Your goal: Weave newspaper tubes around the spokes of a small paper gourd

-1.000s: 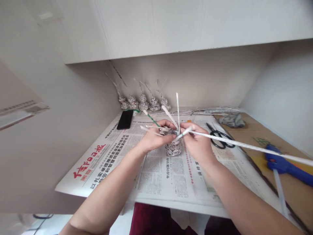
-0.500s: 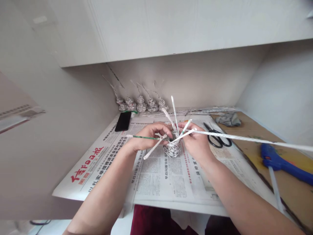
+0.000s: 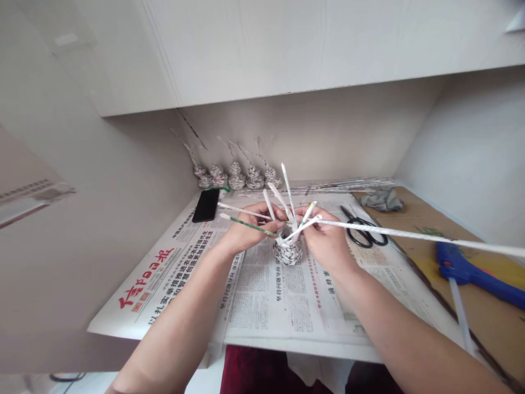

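A small woven paper gourd point(image 3: 288, 253), made of rolled newspaper, is held above the newspaper sheets. Several paper sticks fan out from its open top, among them a green one point(image 3: 248, 224) to the left. My left hand point(image 3: 255, 227) is closed at the gourd's left side, thumb and fingers on the stick ends by the rim. On the other side, my right hand point(image 3: 324, 230) grips the rim, with a long paper stick point(image 3: 394, 232) running from it toward the right edge. Some fingertips are hidden behind the weave.
Several finished woven gourds point(image 3: 237, 176) stand along the back wall, with loose paper sticks point(image 3: 336, 186) beside them. A black phone point(image 3: 205, 205) lies at left. At right are scissors point(image 3: 363, 232), a grey cloth point(image 3: 382, 200) and a blue glue gun point(image 3: 459, 268) on cardboard.
My left hand has shifted its fingers at the rim. The stick that pointed down toward me is gone from there, and sticks now point up and left beside that hand.
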Motion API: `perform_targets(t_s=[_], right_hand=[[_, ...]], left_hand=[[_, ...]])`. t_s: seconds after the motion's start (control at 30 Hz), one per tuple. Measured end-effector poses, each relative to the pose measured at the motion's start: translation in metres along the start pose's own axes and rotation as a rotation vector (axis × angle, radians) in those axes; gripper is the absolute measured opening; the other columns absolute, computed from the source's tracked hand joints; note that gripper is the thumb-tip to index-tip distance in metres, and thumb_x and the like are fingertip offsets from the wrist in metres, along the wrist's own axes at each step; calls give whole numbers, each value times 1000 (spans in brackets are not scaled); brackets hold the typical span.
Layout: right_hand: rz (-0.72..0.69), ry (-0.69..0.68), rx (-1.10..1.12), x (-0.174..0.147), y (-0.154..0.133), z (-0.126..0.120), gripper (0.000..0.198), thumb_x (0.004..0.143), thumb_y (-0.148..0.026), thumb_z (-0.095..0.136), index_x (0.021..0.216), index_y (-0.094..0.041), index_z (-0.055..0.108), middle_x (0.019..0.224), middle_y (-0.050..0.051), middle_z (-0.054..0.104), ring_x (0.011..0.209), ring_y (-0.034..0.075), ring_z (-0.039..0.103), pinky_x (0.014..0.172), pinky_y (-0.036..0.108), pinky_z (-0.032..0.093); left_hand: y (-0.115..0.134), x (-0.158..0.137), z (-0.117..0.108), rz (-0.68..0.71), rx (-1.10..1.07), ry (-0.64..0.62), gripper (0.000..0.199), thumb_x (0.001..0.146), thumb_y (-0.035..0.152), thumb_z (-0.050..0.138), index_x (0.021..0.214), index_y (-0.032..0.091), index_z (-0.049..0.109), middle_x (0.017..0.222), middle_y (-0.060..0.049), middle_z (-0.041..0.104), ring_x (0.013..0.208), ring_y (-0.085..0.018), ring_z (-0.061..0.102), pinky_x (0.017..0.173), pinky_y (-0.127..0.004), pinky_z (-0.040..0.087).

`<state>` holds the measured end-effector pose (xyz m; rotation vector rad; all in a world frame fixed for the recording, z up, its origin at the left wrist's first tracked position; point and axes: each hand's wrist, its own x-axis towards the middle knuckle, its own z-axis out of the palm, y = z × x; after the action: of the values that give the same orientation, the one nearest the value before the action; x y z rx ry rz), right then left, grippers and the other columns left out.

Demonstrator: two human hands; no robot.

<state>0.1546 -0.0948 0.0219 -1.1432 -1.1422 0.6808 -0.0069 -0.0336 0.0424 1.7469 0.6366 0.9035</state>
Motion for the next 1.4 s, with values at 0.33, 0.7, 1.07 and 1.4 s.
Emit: perform_targets(t_s=[0.33,0.7,1.07,1.4], right_hand=[[-27,-65,26,-3,3,3,14,75,-24,67,89,-20,67,89,6,71,75,18,66,70,30,53],[-68,-41,-95,-5,12,3,6,75,-25,66,77,-20,64,78,4,68,65,17,62,61,28,49],[-234,-51,-318,-10,0,0,7,80,-18,56,75,-22,57,82,2,69,72,17,63,68,28,48],[-278,-37,-359,-9,4,1,10,82,-15,52,80,-22,58,83,1,68,75,17,63,70,28,46]], left_hand=[[-2,-2,12,9,250,215,19,68,18,70,86,13,65,77,-4,67,68,-14,60,63,-25,48],[-2,-4,15,4,312,234,15,69,19,66,82,14,64,71,-2,65,60,-11,56,56,-21,44],[2,-5,11,-38,167,132,12,74,23,64,81,14,65,70,-3,66,58,-12,58,55,-23,46],[-4,-2,14,-87,122,183,10,74,19,64,81,13,67,65,-1,62,56,-11,55,52,-22,45]])
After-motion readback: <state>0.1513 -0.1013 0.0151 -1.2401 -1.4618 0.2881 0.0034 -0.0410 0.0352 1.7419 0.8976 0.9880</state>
